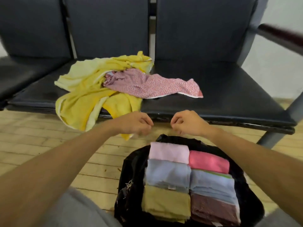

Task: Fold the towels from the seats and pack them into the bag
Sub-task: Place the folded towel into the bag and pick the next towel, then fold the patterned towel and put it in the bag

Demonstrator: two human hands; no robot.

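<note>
left grip [136,123], right grip [186,122]: both empty, fingers loosely curled, hovering above far rim of black bag [129,169] on floor, likely poised for next pick. in bag: six folded towels [168,172] showing, two columns of three, snug to save room. unfolded on surface [221,89]: one pink patterned towel [152,84]; yellow heap [85,89] over front edge, count unclear.

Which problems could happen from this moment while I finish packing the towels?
The yellow towel hangs over the seat edge and may slide onto the floor.
One end of the patterned pink towel is tucked into it; pulling one could drag the other.
The bag already looks full of folded towels, so pressing more in may disturb them.
</note>
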